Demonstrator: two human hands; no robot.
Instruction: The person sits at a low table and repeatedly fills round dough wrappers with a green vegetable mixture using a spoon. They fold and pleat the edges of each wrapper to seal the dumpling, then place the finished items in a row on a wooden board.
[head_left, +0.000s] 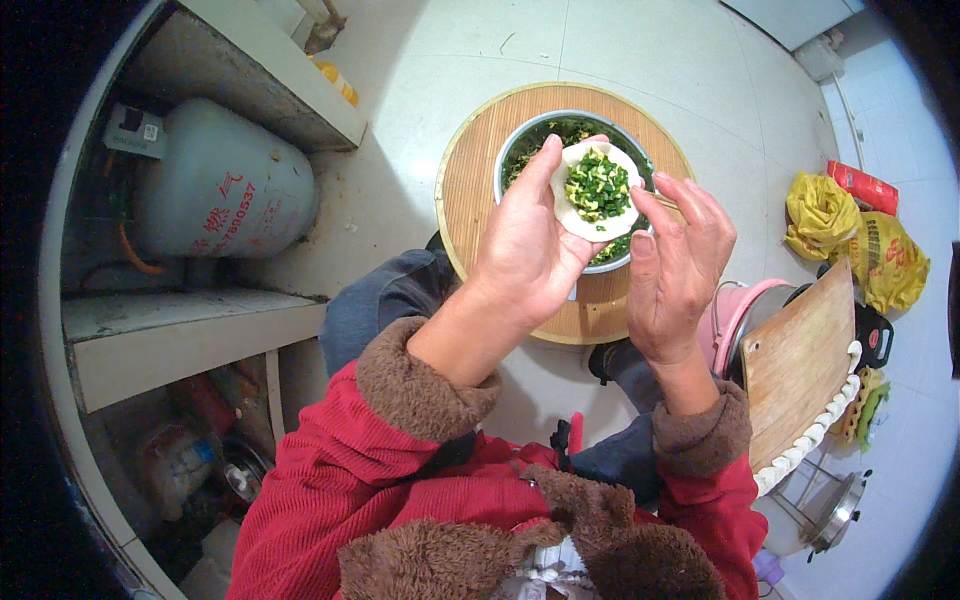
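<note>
A round dough wrapper (568, 219) lies on the fingers and palm of my left hand (525, 247), its thumb raised at the side. Chopped green chives and yellow egg bits form a filling mound (598, 184) in the wrapper's middle. My right hand (682, 255) is at the wrapper's right edge, fingertips touching or very close to it. Between its fingers shows a short length of thin wooden chopsticks (666, 199), mostly hidden. Below both hands a metal bowl (517, 135) holds more of the green filling; my left hand and the wrapper cover much of it.
The bowl stands on a round slatted wooden top (472, 157). To my right, a wooden board (795, 367) carries a row of white dumplings (814, 427) along its edge, near a pink bucket (724, 322). Yellow plastic bags (889, 259) lie beyond. A gas cylinder (225, 180) stands at left between ledges.
</note>
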